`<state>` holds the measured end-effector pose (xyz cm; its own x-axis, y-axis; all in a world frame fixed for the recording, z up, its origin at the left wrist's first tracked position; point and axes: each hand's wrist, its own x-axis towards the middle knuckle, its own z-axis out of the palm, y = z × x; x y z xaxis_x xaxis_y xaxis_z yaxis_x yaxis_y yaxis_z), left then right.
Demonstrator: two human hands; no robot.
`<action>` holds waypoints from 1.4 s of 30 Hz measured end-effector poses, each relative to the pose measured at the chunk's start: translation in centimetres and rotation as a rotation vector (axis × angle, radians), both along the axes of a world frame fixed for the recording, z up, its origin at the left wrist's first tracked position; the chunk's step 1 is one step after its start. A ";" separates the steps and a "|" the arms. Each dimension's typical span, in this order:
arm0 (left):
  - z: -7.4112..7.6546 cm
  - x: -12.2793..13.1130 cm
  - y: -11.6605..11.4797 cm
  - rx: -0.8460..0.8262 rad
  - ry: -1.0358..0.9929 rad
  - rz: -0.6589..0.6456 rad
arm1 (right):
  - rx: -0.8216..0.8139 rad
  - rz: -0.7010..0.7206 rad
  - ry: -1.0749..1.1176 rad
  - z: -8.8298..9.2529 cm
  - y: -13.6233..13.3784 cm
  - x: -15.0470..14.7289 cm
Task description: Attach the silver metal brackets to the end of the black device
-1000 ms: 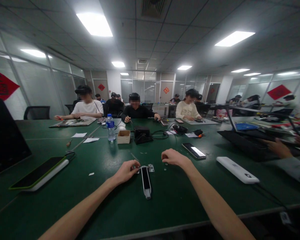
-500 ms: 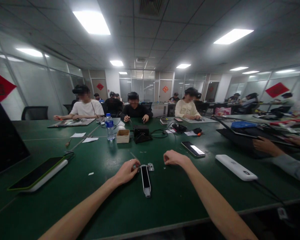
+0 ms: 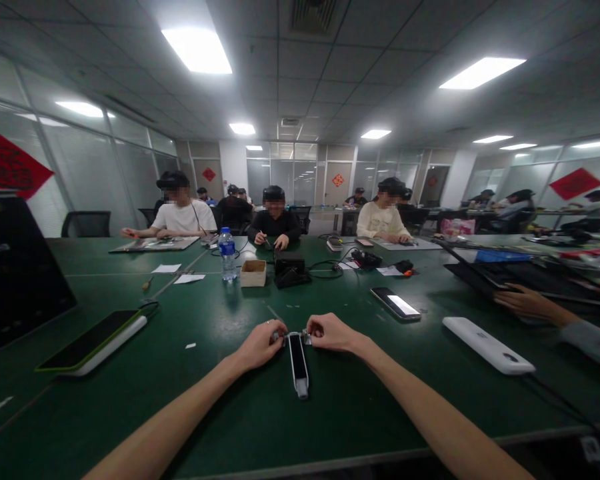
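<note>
A slim device with a black face and a pale frame (image 3: 299, 360) lies lengthwise on the green table between my hands, its light grey end towards me. My left hand (image 3: 264, 343) is closed at its upper left, fingertips pinched on a small shiny piece mostly hidden by them. At the upper right, my right hand (image 3: 330, 333) pinches a small metal bracket (image 3: 307, 339) that sticks out beside the device. Fingers cover most of the bracket, so I cannot tell how it joins the device.
A phone (image 3: 396, 304) and a white power bank (image 3: 487, 345) lie to the right. Left stands a green-edged phone (image 3: 93, 339) on a white block. Farther back are a water bottle (image 3: 227, 255), a small box (image 3: 253, 274) and cables. A co-worker's hand (image 3: 530, 303) reaches in from the right.
My right hand has moved left, from bare table to the metal bracket, and now pinches it. My left hand stays beside the device. The whole view has shifted slightly.
</note>
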<state>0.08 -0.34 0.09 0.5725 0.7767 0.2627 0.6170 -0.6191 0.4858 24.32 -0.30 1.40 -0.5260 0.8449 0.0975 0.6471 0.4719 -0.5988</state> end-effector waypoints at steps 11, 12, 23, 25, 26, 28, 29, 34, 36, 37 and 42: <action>-0.2 -0.1 0.1 0.010 -0.005 -0.008 | 0.055 -0.043 -0.020 -0.7 0.6 0.0; -0.3 0.0 0.1 0.015 -0.004 -0.004 | 0.050 -0.044 -0.019 -0.7 0.6 0.0; -0.3 -0.1 0.1 0.030 0.002 -0.002 | 0.105 -0.020 -0.090 -0.6 0.4 -0.1; -0.2 0.0 0.1 0.030 0.004 -0.004 | 0.126 -0.016 -0.105 -0.4 0.3 -0.2; -0.1 0.0 0.0 0.028 0.004 -0.005 | 0.135 -0.013 -0.103 -0.3 0.2 -0.2; 0.0 0.0 -0.1 0.021 0.004 -0.004 | 0.145 -0.013 -0.085 -0.3 0.1 -0.3; 0.1 0.0 -0.1 0.017 0.003 -0.002 | 0.144 -0.017 -0.074 -0.2 0.1 -0.4; -0.1 -0.2 -0.3 0.001 0.011 0.024 | 0.166 -0.037 -0.080 0.3 -0.4 -0.7; -0.1 -0.2 -0.2 0.008 0.004 0.022 | 0.162 -0.015 -0.097 0.6 -0.7 -0.7; -0.1 -0.2 -0.3 0.014 0.013 0.025 | 0.160 -0.004 -0.105 0.7 -0.8 -0.7; 0.1 -0.1 -0.3 -0.001 0.033 0.030 | 0.142 -0.019 -0.075 0.9 -0.8 -0.7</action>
<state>-0.04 -0.64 0.17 0.5569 0.7942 0.2432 0.6511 -0.5992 0.4659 23.64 -1.07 2.26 -0.5199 0.8355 0.1778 0.6974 0.5354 -0.4764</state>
